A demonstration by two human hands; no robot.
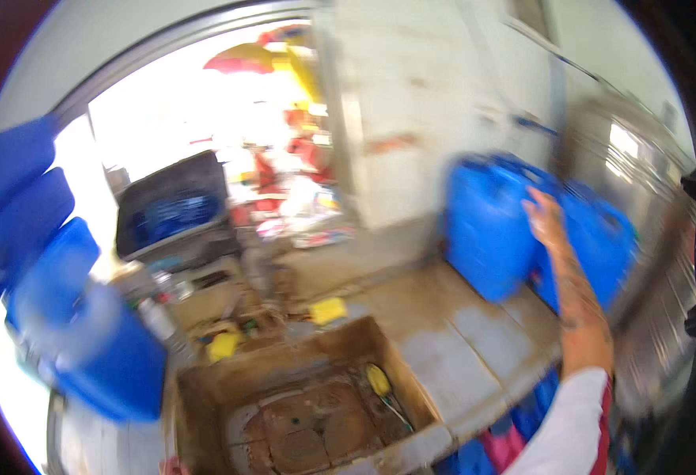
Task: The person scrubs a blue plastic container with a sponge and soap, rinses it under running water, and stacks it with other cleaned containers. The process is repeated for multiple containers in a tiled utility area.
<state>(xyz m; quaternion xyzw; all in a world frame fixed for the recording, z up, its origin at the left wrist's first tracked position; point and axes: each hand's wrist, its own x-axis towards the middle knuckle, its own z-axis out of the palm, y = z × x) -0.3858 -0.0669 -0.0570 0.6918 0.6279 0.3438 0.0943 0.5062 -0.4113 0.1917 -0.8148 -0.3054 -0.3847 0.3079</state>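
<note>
My right hand (542, 217) is stretched out at the right, its fingers apart, over two blue plastic jerrycans. The nearer-left blue jerrycan (490, 237) and the blue jerrycan at the right (606, 243) stand side by side on the tiled counter (454, 368). Blur hides whether my fingertips touch either one. My left hand is out of view. Before me lies a tiled basin (407, 380) with brown-stained walls and floor. Inside it, near the right wall, is a yellow brush or scrubber (377, 380). Yellow sponges (328, 310) (224, 346) rest along its back edge.
Another blue jerrycan (116, 362) stands at the left, near blue plastic containers (21, 196). A dark crate (175, 208) with blue items and small bottles (158, 317) are behind the basin. A shiny metal vessel (621, 142) stands at the right. A bright opening (164, 124) is at the back.
</note>
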